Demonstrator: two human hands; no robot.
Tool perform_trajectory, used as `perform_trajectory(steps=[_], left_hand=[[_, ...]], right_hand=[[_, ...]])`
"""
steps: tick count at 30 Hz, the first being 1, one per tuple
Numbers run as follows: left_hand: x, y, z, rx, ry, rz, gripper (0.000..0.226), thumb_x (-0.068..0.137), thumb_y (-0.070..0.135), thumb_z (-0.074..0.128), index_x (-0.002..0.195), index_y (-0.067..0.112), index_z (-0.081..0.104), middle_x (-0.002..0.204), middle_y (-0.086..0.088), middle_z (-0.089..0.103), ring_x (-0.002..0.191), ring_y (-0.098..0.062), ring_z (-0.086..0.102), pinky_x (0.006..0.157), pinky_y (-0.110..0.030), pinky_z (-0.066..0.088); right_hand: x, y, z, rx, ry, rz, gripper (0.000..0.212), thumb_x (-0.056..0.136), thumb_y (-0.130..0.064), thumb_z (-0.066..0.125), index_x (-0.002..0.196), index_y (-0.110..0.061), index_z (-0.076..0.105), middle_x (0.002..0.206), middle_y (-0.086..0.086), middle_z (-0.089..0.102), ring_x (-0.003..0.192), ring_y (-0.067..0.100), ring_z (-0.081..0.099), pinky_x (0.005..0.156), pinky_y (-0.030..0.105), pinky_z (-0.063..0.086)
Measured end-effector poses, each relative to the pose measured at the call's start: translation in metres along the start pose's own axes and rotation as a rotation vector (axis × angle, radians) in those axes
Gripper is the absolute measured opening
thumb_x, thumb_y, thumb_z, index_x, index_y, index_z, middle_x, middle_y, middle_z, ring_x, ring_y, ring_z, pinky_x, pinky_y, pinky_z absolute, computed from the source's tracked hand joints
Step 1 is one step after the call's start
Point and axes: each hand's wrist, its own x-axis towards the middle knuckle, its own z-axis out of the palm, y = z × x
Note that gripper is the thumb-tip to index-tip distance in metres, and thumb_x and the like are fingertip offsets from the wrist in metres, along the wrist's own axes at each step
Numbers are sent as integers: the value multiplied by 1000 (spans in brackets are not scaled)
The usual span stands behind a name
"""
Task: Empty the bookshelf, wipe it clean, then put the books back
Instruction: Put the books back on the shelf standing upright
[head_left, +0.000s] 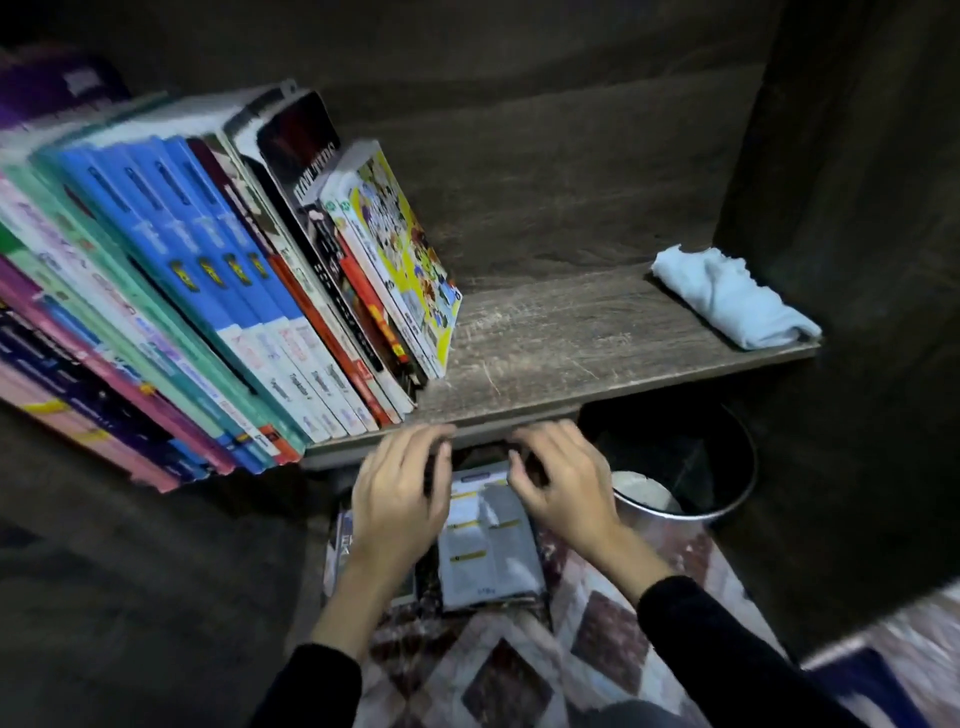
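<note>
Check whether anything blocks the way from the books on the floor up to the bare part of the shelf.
Nothing visible blocks it. The books on the floor lie just below the shelf front edge. The bare stretch right of the standing row is free; only the blue cloth lies at its far right end.

Black long sleeves (717, 649) — left hand (400, 499), right hand (561, 488) bare.

Books (218, 291) in leaning row on left part of shelf (571, 332). Pale blue cloth (732, 296) at shelf's right end, well apart from books. Below shelf edge: left hand (400, 499), right hand (561, 483), fingers loosely curled, blurred, over pile (488, 556) on rug (519, 665). Bin (727, 499) beside right hand.
</note>
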Motion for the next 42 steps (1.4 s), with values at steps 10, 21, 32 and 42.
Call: perform_trajectory(steps=[10, 21, 32, 42], left_hand=[[-118, -71, 97, -99, -864, -804, 35, 93, 27, 54, 123, 9, 54, 116, -12, 64, 103, -32, 61, 82, -35, 50], [-155, -77, 141, -684, -704, -1712, 36, 98, 15, 49, 131, 2, 49, 130, -14, 54, 121, -33, 52, 84, -36, 43], [-157, -75, 147, -518, -638, -1680, 35, 89, 48, 57, 101, 16, 58, 90, 1, 63, 78, -17, 60, 64, -28, 47], [-134, -72, 113, -672, -679, -1726, 44, 74, 42, 77, 104, 11, 67, 97, -10, 71, 86, -27, 69, 71, -38, 58]], right_hand=[[-93, 52, 50, -98, -856, 509, 29, 95, -25, 45, 117, -12, 58, 115, 9, 59, 114, 27, 53, 84, 32, 45], [-131, 69, 110, 248, -1080, 1042, 42, 96, -39, 51, 130, -14, 49, 114, 6, 63, 102, 28, 63, 63, 22, 46], [-133, 69, 128, 445, -876, 1470, 54, 88, -47, 61, 118, -2, 62, 119, 12, 64, 105, 28, 63, 78, 29, 48], [-122, 49, 101, 718, -955, 1582, 67, 80, -69, 54, 117, -15, 65, 119, 11, 67, 103, 27, 65, 80, 34, 55]])
